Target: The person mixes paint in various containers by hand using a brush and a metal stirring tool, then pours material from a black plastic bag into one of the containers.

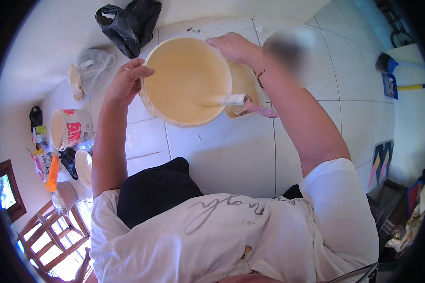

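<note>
A round cream plastic bucket's rim (145, 89) is pinched by left hand (127, 81) and right hand (235, 47); white floor tiles (222, 153) are exposed alongside.

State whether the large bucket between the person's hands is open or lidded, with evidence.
Open: no lid covers the bucket; its cream-coloured inside shows between the left hand and right hand.

Bright daylight glares at lower left, the floor (222, 162) gleams softly, edges bow into black corners, one upper-right patch blurs.
</note>
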Demonstrator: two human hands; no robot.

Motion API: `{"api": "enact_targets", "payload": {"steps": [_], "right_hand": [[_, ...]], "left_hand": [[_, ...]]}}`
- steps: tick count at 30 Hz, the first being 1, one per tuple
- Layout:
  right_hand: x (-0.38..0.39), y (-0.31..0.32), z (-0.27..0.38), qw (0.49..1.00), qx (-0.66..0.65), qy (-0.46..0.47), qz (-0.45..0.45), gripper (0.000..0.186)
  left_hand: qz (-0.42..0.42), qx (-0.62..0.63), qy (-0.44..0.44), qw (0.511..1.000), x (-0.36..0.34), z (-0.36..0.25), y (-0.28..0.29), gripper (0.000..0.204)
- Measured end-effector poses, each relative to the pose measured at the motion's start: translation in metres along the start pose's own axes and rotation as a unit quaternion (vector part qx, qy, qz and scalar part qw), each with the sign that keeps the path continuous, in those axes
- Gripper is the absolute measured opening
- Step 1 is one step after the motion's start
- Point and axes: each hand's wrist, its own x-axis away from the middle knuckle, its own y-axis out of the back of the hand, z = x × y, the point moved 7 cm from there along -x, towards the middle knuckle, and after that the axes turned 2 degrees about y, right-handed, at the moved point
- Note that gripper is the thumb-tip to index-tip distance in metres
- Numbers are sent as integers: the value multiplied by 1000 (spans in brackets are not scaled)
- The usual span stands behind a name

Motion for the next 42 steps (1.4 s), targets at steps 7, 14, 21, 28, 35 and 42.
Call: {"api": "enact_targets", "payload": {"steps": [7, 14, 21, 28, 35, 42], "right_hand": [[28, -2, 3, 999, -25, 15, -22, 53], [56, -1, 1, 993, -102, -47, -30, 52], [65, -4, -10, 985, -154, -66, -41, 49], [89, -3, -9, 983, -153, -21, -102, 52], [121, -32, -19, 831, -505, -219, -85, 59], [129, -34, -22, 832, -502, -208, -107, 62]], "left_hand": [[-39, 12, -1, 999, 4, 6, 6, 16], [-48, 26, 4, 999, 8, 2, 0, 18], [-46, 22, -2, 999, 10, 4, 1, 20], [-69, 17, -3, 997, 13, 4, 0, 20], [-95, 42, 7, 995, 17, 11, -2, 22], [-121, 45, 8, 992, 22, 8, -12, 21]]}}
